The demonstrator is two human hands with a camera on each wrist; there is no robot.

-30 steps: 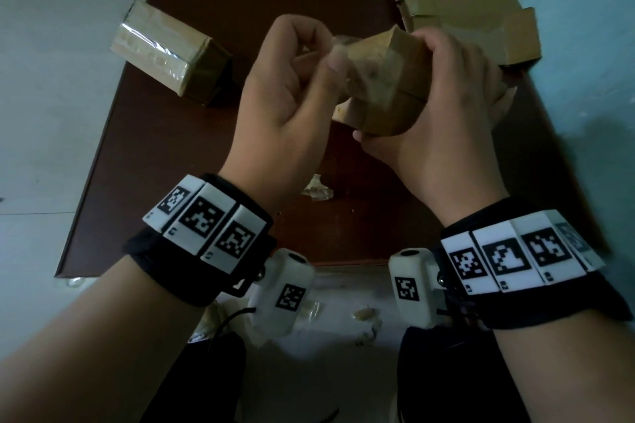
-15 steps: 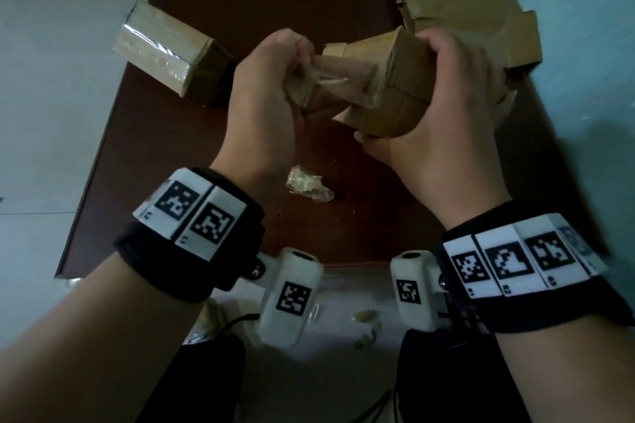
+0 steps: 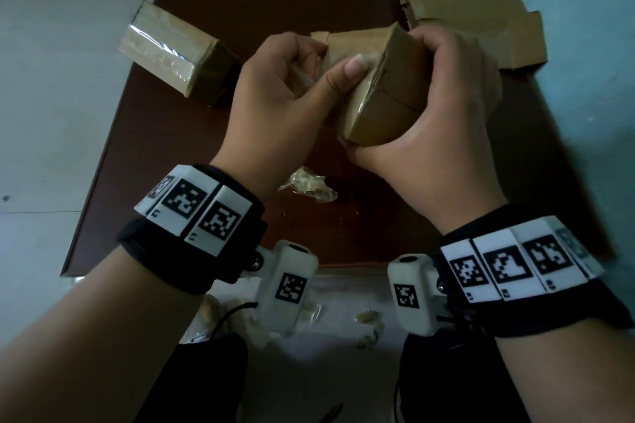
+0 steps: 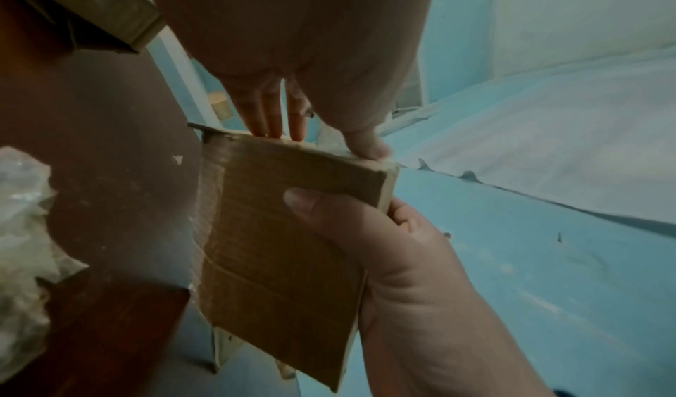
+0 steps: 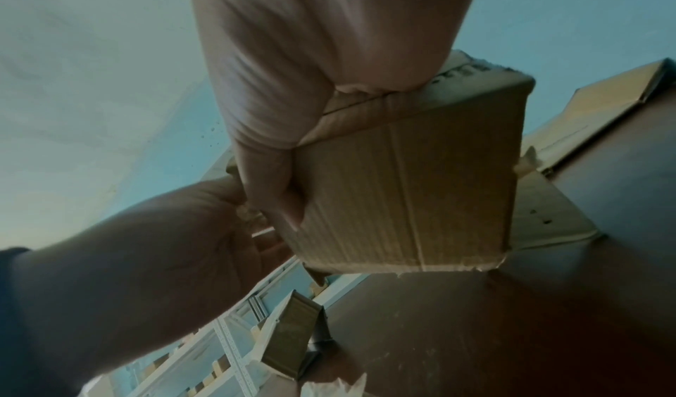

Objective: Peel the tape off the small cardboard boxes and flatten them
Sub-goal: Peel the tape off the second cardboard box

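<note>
My right hand (image 3: pixel 429 86) grips a small cardboard box (image 3: pixel 381 113) in the air above the brown table (image 3: pixel 165 203), fingers over its top and thumb underneath. My left hand (image 3: pixel 323 62) is at the box's left end, its thumb pressed on the taped edge and its curled fingers pinching a clear strip of tape (image 3: pixel 302 79). In the left wrist view the left fingertips (image 4: pixel 270 125) and thumb meet at the top edge of the box (image 4: pixel 285 244). The right wrist view shows the right thumb across the face of the box (image 5: pixel 402 201).
A second box (image 3: pixel 175 62), still wrapped in tape, lies at the table's back left. Opened cardboard (image 3: pixel 464 10) sits at the back right by the blue wall. A crumpled wad of tape (image 3: pixel 309 185) lies on the table under my hands; more scraps are on the floor.
Half a second ago my left hand pulled tape leftward off the box. It has now come back to the box, thumb on the taped edge. The right hand kept hold.
</note>
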